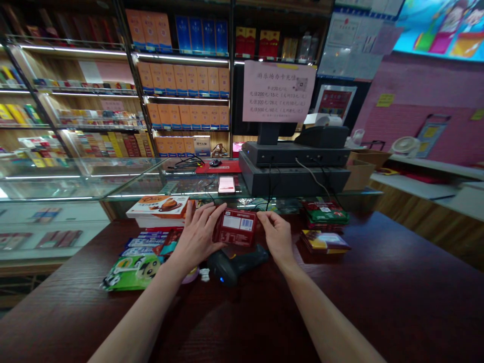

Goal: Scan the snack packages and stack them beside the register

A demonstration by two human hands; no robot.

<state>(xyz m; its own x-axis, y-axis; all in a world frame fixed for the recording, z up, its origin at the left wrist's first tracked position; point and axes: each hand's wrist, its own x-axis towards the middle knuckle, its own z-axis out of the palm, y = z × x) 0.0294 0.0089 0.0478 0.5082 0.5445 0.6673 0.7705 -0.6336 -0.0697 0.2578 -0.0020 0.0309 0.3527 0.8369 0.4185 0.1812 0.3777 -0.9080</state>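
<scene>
A small dark red snack packet [237, 229] is held up over the counter, its white label and barcode facing me. My left hand [200, 229] grips its left side, thumb below and fingers along the edge. At its upper right corner, my right hand [278, 234] pinches with thumb and forefinger, the other fingers curled. Just beneath lies a black barcode scanner [236, 266] with a blue light lit. Left of my left hand are a green panda snack bag [132, 272], several blue-and-white packets [145, 244] and a white-and-orange pie box [159, 207].
Right of my right hand lie a yellow-and-brown packet [325, 241] and a green-and-red packet stack [325, 212]. A glass display counter [177, 184] runs behind the dark wooden tabletop [359, 312]. On it stand a black register [293, 171], a phone-like white-screened device [227, 184] and a mouse [215, 163].
</scene>
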